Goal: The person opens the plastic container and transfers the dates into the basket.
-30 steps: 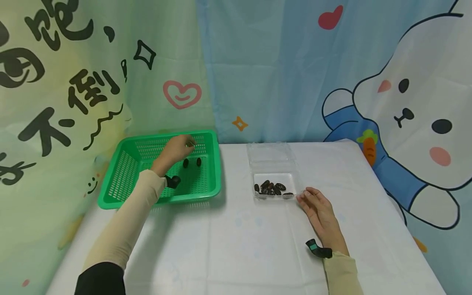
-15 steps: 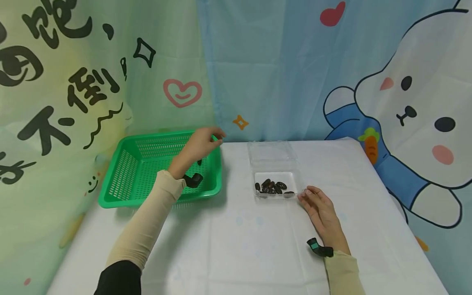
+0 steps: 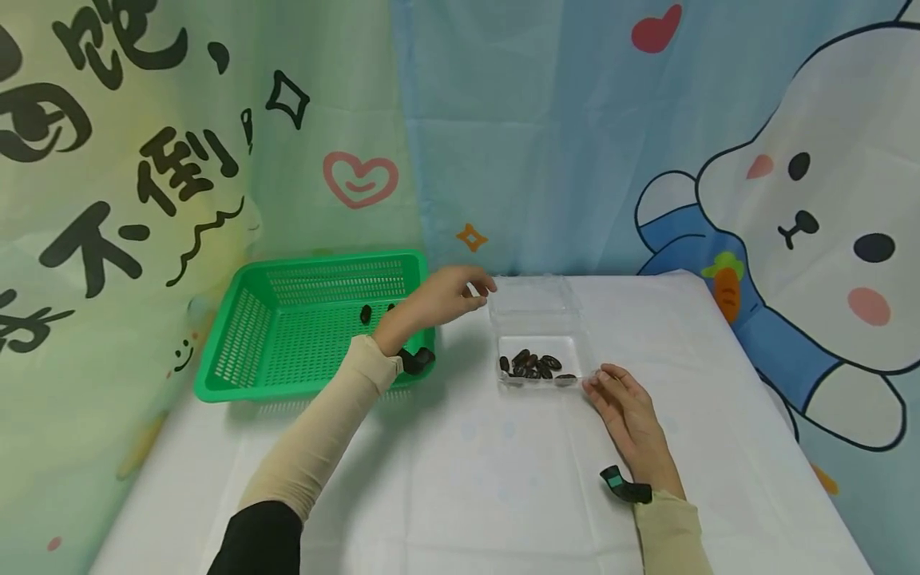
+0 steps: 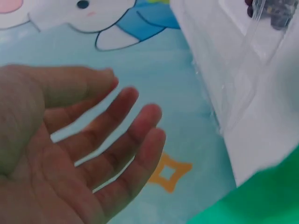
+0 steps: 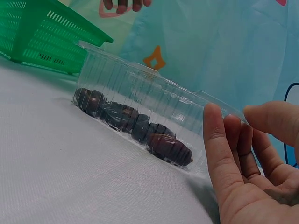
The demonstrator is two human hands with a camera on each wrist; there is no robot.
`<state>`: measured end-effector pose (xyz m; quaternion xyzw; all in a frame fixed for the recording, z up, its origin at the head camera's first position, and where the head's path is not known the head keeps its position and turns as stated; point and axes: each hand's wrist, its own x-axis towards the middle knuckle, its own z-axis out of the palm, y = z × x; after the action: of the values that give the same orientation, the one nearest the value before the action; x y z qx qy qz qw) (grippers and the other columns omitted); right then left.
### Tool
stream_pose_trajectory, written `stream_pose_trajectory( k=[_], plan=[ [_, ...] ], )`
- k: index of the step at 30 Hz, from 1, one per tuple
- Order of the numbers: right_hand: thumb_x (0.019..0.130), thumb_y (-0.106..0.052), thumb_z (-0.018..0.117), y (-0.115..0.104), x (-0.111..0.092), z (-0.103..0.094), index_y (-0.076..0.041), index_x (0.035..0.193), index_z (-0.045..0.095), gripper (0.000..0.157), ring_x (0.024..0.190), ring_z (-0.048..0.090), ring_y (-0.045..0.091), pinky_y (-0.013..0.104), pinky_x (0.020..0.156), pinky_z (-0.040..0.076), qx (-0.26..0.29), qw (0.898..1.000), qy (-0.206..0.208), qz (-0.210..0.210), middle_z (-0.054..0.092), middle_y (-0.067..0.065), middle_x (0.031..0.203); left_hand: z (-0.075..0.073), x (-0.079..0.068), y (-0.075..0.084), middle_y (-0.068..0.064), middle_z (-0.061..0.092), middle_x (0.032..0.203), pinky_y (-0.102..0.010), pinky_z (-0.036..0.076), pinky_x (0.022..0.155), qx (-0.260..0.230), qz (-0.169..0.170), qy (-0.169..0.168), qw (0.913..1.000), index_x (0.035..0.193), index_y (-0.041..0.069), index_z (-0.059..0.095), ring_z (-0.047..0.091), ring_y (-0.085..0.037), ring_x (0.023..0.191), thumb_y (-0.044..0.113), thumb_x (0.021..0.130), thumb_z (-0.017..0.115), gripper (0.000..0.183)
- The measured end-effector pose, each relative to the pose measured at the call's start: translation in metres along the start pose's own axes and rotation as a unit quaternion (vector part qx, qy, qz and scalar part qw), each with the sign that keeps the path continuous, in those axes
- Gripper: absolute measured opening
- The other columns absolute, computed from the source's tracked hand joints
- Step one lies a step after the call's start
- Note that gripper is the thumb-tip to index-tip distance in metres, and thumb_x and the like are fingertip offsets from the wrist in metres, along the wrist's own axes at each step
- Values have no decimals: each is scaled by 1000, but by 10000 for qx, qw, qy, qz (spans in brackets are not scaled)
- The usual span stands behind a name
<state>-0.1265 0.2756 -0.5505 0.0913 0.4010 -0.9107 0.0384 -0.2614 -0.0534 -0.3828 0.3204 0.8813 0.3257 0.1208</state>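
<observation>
Reaching over the white cloth (image 3: 474, 495) from six o'clock, the person has both arms out, with a clear box (image 3: 549, 344) at the dial's centre. At four o'clock the right hand (image 3: 632, 423) pinches the box's near corner between thumb and fingers. Inside, dark oval pieces (image 3: 532, 372) lie heaped mostly toward the six o'clock wall. A green basket (image 3: 302, 343) stands at nine o'clock, apart from the box, and I see two more pieces (image 3: 366, 314) in it, one partly hidden by the left arm. Toward ten o'clock the left hand (image 3: 446, 295) hangs in the air, its bent fingers loosely spread, the palm bare. The box's lid (image 3: 532, 297) lies folded back at twelve. Farthest off hangs a printed curtain (image 3: 503, 144), a white cartoon animal (image 3: 812, 263) on it at two o'clock.
</observation>
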Motion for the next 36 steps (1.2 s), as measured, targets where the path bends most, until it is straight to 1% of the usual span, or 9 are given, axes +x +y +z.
stream_pose_trajectory(
  k=[5,9,13,16,18,20,25,32,36],
  plan=[
    [105,-1,59,1,-1,-1,-8,121,61,18,105,68,13,26,102,57,-113,9999,82,94,63,3,112,27,13,5,-7,71,127,-34,57,95,452,343,-596,9966,130,10,69,69,-22,114,14,105,63,26],
    [105,-1,59,0,0,-1,-8,120,62,17,104,68,13,26,102,57,-82,9999,75,67,64,3,111,47,23,9,-12,69,131,-37,55,99,667,375,-969,9923,129,9,69,67,-28,120,12,104,65,26],
    [105,-3,59,0,-3,0,-8,126,57,22,107,69,13,25,102,57,-223,9995,177,162,62,3,115,64,33,7,-15,68,131,-36,55,99,741,463,-1187,9891,129,8,69,66,-28,121,10,102,67,27],
    [105,-6,61,-1,-5,0,-9,131,53,28,111,69,13,25,104,56,-402,9984,296,264,59,3,120,74,40,3,-14,68,129,-34,55,97,778,522,-1290,9872,130,7,68,65,-28,121,8,101,68,30],
    [105,-6,61,-1,-4,0,-10,129,55,25,110,68,13,25,104,56,-390,9985,285,250,58,3,120,81,43,2,-12,68,129,-32,55,97,926,522,-1351,9851,131,7,68,65,-27,121,8,100,69,31],
    [105,-5,60,-1,-3,0,-10,126,57,22,109,68,12,25,104,56,-336,9990,230,198,59,3,119,87,45,1,-11,68,128,-31,54,97,1223,535,-1392,9812,132,8,67,65,-25,120,8,100,70,32],
    [106,-2,56,0,1,-1,-10,117,63,15,103,68,11,25,102,57,-138,9999,55,74,63,2,111,97,46,2,-7,69,127,-29,55,98,2024,605,-1446,9667,131,11,68,66,-20,117,9,99,72,33],
    [106,0,55,1,1,-1,-7,118,63,16,101,68,12,26,100,58,14,10000,2,19,65,3,108,108,47,1,-6,69,130,-31,55,99,2424,615,-1552,9557,134,12,67,67,-20,119,14,99,73,35],
    [105,0,57,0,0,1,-6,121,61,17,102,68,12,26,101,58,-55,9999,75,40,64,3,109,112,48,-1,-4,69,130,-31,56,98,2536,591,-1510,9536,134,13,67,68,-19,117,17,99,73,36]
  ],
)
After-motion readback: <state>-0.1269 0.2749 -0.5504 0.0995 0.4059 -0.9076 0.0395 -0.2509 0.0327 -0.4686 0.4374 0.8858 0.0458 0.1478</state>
